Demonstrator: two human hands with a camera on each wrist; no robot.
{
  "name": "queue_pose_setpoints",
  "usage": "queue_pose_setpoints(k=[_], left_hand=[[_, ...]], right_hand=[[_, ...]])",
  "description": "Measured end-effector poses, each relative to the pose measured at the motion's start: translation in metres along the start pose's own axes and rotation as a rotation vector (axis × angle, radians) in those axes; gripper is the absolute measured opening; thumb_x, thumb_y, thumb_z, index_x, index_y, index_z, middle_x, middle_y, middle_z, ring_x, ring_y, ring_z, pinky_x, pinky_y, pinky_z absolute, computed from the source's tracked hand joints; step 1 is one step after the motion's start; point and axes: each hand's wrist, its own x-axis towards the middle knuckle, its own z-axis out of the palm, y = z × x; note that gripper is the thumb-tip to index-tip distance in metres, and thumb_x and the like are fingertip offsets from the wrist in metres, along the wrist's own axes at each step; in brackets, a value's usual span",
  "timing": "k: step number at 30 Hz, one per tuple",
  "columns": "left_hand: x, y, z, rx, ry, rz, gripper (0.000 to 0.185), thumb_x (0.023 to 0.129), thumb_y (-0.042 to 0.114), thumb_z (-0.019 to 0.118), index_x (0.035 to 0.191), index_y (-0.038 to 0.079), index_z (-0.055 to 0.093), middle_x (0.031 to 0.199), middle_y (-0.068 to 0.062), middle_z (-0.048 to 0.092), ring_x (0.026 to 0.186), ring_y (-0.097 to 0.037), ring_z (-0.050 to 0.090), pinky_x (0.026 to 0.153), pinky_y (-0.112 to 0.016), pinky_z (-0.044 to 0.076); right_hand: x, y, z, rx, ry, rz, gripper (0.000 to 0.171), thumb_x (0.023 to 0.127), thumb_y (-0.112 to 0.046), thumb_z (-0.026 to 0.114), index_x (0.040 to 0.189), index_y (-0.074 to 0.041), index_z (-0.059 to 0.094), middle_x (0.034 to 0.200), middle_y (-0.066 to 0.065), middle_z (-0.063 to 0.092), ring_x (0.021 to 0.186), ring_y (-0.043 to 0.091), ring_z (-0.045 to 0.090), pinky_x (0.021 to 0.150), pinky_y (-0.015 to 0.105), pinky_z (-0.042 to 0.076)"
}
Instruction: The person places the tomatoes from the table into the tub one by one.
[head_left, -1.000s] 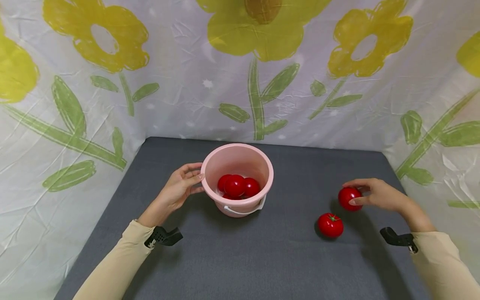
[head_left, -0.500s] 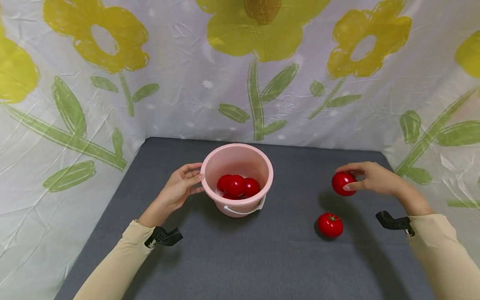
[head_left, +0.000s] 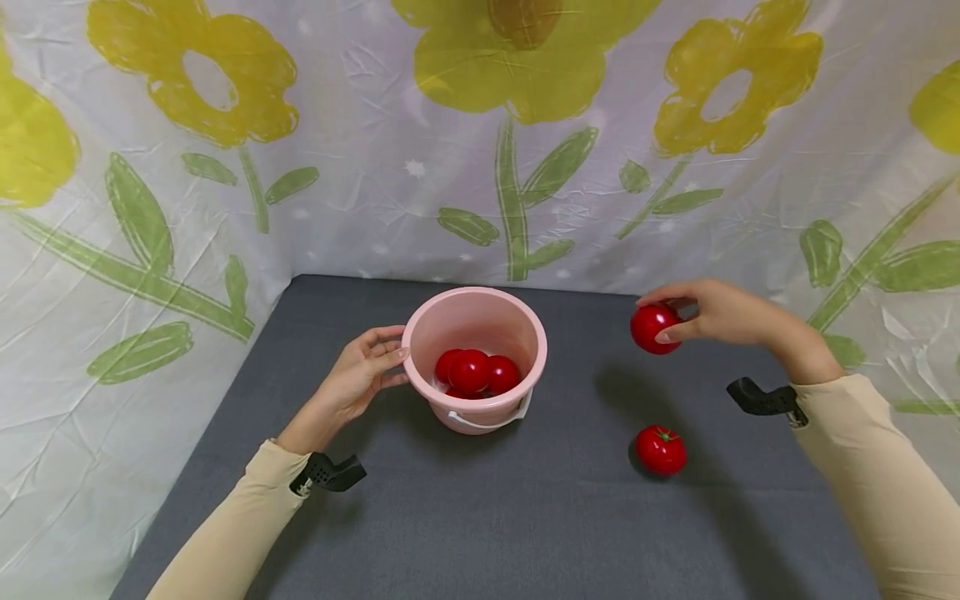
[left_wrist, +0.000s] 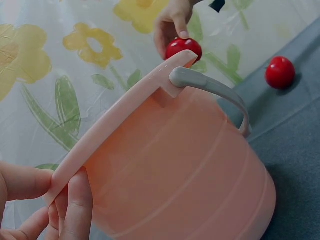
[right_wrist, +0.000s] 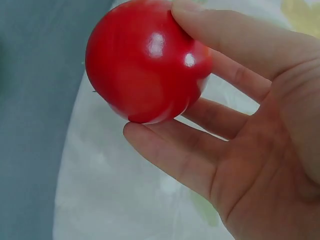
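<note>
My left hand (head_left: 361,372) pinches the left rim of a pink bucket (head_left: 444,410), thumb on one side and fingers on the other. Several red tomatoes (head_left: 468,371) lie at the bottom of the bucket. At the right, my right hand (head_left: 723,315) holds a shiny tomato (head_left: 654,328) above the table, its shadow cast on the cloth below. In the right wrist view the thumb and fingers grip this tomato (right_wrist: 145,65) from its sides. Another tomato (head_left: 661,451) with a green stem top rests on the table, nearer than the right hand.
A dark grey cloth (head_left: 480,517) covers the table. Behind and beside it hangs a white curtain (head_left: 360,192) printed with yellow flowers. The bucket's white handle (head_left: 491,423) hangs down on its near side. Black straps with devices sit on both wrists.
My right hand has lifted the tomato off the table and carried it up and to the left. The left hand, the bucket and the other tomato have stayed in place.
</note>
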Motion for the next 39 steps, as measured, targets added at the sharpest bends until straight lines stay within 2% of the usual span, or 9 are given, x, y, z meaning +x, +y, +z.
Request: queue_pose_setpoints(k=[8,13,19,25,29,35,39], left_hand=[[0.001,0.001,0.001,0.002,-0.012,0.006,0.05,0.096,0.005,0.061,0.139,-0.001,0.037,0.11,-0.002,0.063,0.092,-0.011,0.069,0.076,-0.026,0.061],[0.001,0.002,0.001,-0.004,-0.013,0.008,0.049,0.096,0.004,0.06,0.139,-0.001,0.037,0.108,-0.002,0.063,0.092,-0.011,0.068,0.075,-0.026,0.061],[0.0,0.003,0.001,0.001,-0.007,0.008,0.049,0.096,0.004,0.06,0.139,-0.002,0.037,0.108,-0.002,0.063,0.091,-0.011,0.068,0.075,-0.026,0.061],[-0.002,0.002,0.001,-0.002,-0.012,0.004,0.05,0.097,0.004,0.06,0.14,-0.002,0.036,0.108,-0.002,0.063,0.091,-0.01,0.069,0.075,-0.025,0.061],[-0.001,0.001,0.001,-0.001,-0.012,0.004,0.05,0.097,0.005,0.06,0.14,-0.001,0.036,0.11,-0.002,0.064,0.091,-0.01,0.069,0.075,-0.025,0.061],[-0.001,0.001,0.002,-0.016,-0.009,0.001,0.049,0.096,0.004,0.061,0.139,0.0,0.037,0.109,-0.001,0.063,0.09,-0.01,0.068,0.075,-0.025,0.061],[-0.002,0.002,0.002,-0.018,-0.003,0.0,0.049,0.096,0.004,0.061,0.138,-0.001,0.037,0.108,-0.001,0.064,0.09,-0.01,0.068,0.074,-0.025,0.061]], right_hand=[[0.019,-0.021,-0.002,0.01,-0.019,0.008,0.049,0.086,-0.025,0.078,0.132,-0.022,0.063,0.119,0.005,0.068,0.108,0.024,0.06,0.078,0.03,0.055],[0.033,-0.034,-0.005,0.047,-0.035,-0.057,0.048,0.087,-0.021,0.076,0.133,-0.02,0.062,0.127,0.008,0.066,0.113,0.026,0.06,0.086,0.037,0.058],[0.055,-0.054,-0.007,0.106,-0.075,-0.1,0.048,0.088,-0.019,0.076,0.133,-0.021,0.062,0.13,0.006,0.064,0.111,0.022,0.061,0.086,0.034,0.059],[0.08,-0.079,-0.003,0.061,-0.098,-0.189,0.046,0.087,-0.018,0.075,0.131,-0.02,0.063,0.13,0.006,0.065,0.112,0.023,0.061,0.09,0.04,0.057],[0.096,-0.093,0.002,0.034,-0.119,-0.23,0.046,0.087,-0.018,0.075,0.131,-0.019,0.063,0.129,0.004,0.065,0.113,0.023,0.06,0.088,0.039,0.058],[0.114,-0.107,0.008,0.023,-0.153,-0.244,0.047,0.087,-0.019,0.075,0.132,-0.023,0.063,0.129,-0.001,0.065,0.114,0.021,0.06,0.088,0.038,0.058],[0.124,-0.116,0.011,0.019,-0.176,-0.26,0.048,0.087,-0.019,0.075,0.133,-0.023,0.062,0.128,0.001,0.065,0.114,0.021,0.06,0.089,0.038,0.058]])
